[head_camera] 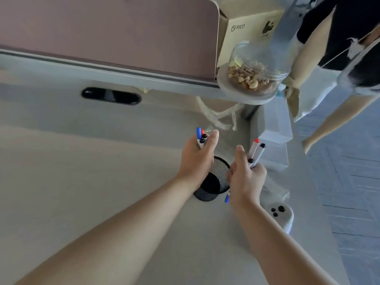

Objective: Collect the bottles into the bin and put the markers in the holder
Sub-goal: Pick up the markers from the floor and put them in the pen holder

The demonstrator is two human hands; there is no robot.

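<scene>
A black mesh pen holder point(213, 183) stands on the beige table between my two hands. My left hand point(197, 157) is closed around a bunch of markers point(201, 137) with blue, red and black caps, just above and left of the holder. My right hand point(245, 177) grips a few more markers point(256, 151) with red and black caps, right of the holder. A blue cap point(227, 198) sticks out below my right hand. No bottle or bin is clearly visible.
A glass jar of nuts point(255, 68) sits on a round ledge at the back right, beside a cardboard box point(246, 29). A white controller point(280, 214) lies near the table's right edge. A person point(337, 58) stands at the right. A black cable slot point(111, 96) is behind.
</scene>
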